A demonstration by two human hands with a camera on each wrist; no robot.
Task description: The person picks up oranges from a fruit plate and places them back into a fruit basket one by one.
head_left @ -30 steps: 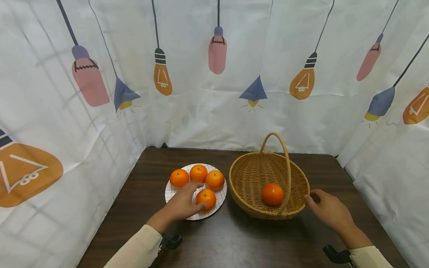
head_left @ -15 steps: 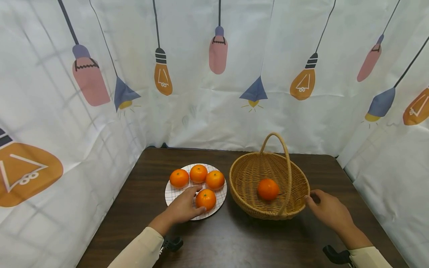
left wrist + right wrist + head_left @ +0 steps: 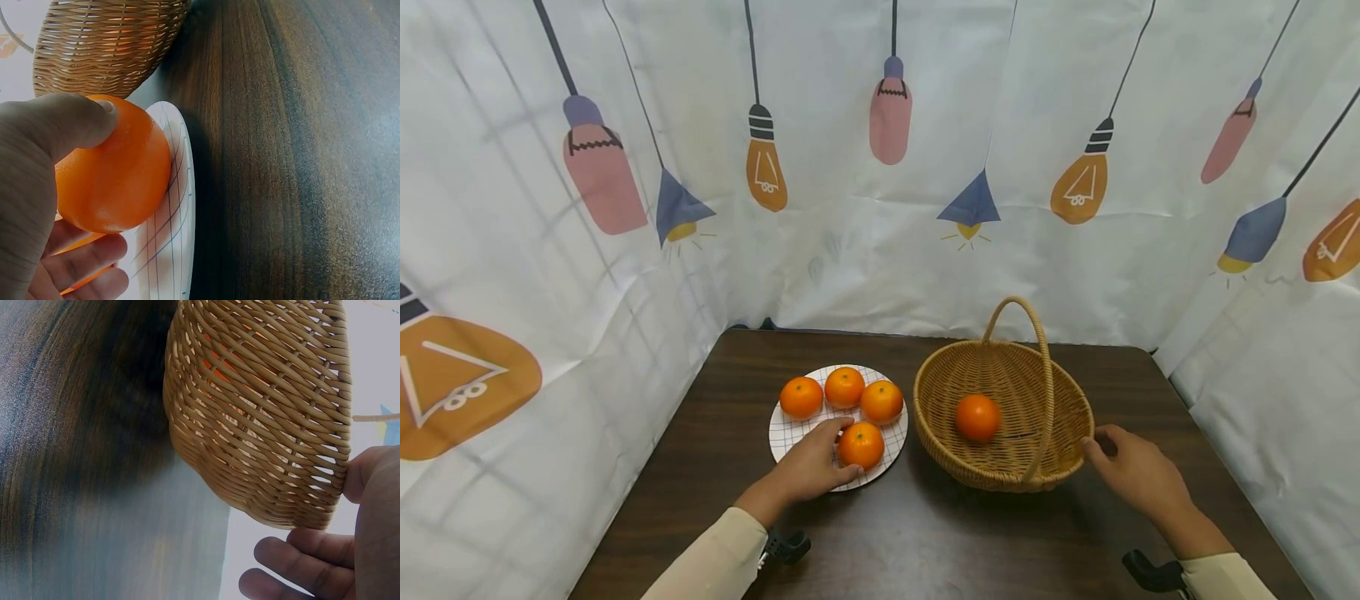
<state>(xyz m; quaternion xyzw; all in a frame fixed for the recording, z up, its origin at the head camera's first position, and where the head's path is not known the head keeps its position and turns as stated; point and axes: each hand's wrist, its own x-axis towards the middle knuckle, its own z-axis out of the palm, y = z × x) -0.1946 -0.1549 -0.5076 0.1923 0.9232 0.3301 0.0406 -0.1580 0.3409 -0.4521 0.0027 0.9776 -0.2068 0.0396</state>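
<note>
Left hand [image 3: 811, 462] grips an orange [image 3: 862, 446] on the gridded plate [image 3: 786, 432]; right hand [image 3: 1141, 472] pinches the wicker basket [image 3: 275, 425] at its rim, likely steadying it.

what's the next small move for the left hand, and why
I'd probably close the left hand a little more firmly on the nearest orange and ease it up. Its thumb lies on the fruit with fingers around the other side, yet the orange appears to rest on the plate. The right hand is holding the basket at its rim.
</note>
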